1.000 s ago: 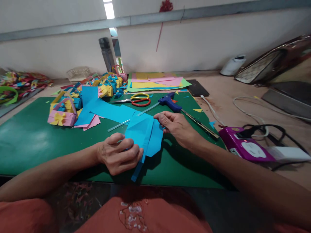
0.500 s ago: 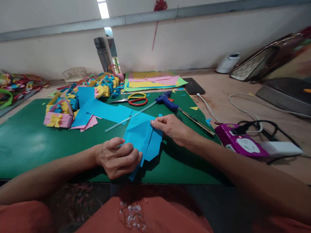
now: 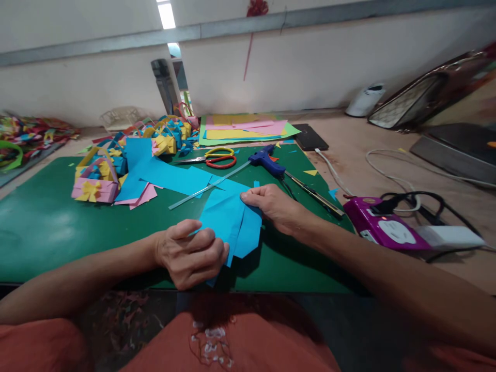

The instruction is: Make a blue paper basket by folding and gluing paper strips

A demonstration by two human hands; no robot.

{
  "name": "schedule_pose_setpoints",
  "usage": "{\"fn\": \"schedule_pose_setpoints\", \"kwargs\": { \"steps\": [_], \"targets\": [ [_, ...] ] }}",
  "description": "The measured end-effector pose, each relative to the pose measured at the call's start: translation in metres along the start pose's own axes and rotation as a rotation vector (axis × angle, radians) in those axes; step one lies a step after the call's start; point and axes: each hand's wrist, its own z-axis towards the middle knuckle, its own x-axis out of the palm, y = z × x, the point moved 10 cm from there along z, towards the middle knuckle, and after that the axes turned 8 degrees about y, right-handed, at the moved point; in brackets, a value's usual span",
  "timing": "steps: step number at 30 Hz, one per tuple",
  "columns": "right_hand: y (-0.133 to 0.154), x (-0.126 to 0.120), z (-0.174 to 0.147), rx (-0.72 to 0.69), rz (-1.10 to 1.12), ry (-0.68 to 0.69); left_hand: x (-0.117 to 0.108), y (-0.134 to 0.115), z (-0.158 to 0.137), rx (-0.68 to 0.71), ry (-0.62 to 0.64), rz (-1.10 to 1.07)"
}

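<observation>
A folded piece of blue paper [image 3: 225, 217] with cut flaps is held up between both hands, just above the green mat [image 3: 155, 230]. Curled at its lower left, my left hand [image 3: 194, 254] grips it; the fingertips are turned away and partly hidden. My right hand [image 3: 271, 206] pinches the upper right edge between thumb and fingers. Beyond the hands lie more blue paper strips [image 3: 174, 175], scissors [image 3: 219, 159] with yellow and red handles, and a blue glue gun [image 3: 266, 160] with a clear glue stick [image 3: 209, 186] near it.
Small paper baskets [image 3: 95, 183] stand at the left back. Coloured sheets [image 3: 248, 128], a phone [image 3: 310, 137] and a metal-cased cutter [image 3: 315, 194] lie farther back and right. A purple power strip [image 3: 383, 222] with cables sits at the right. A dark bottle [image 3: 165, 85] stands by the wall.
The blue paper has tilted slightly, and its lower strip end now shows less below my left hand. Both hands keep their hold and have barely moved.
</observation>
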Motion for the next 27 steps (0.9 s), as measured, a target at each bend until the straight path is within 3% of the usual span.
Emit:
{"fn": "schedule_pose_setpoints", "kwargs": {
  "steps": [9, 27],
  "targets": [
    [-0.0011, 0.0027, 0.0002, -0.003, 0.053, 0.014, -0.0006, 0.0022, 0.0066, -0.063, 0.067, -0.001],
    [0.0004, 0.0067, 0.0003, 0.002, 0.036, 0.034, -0.0053, -0.0005, -0.0015, -0.065, -0.009, -0.043]
  ]
}}
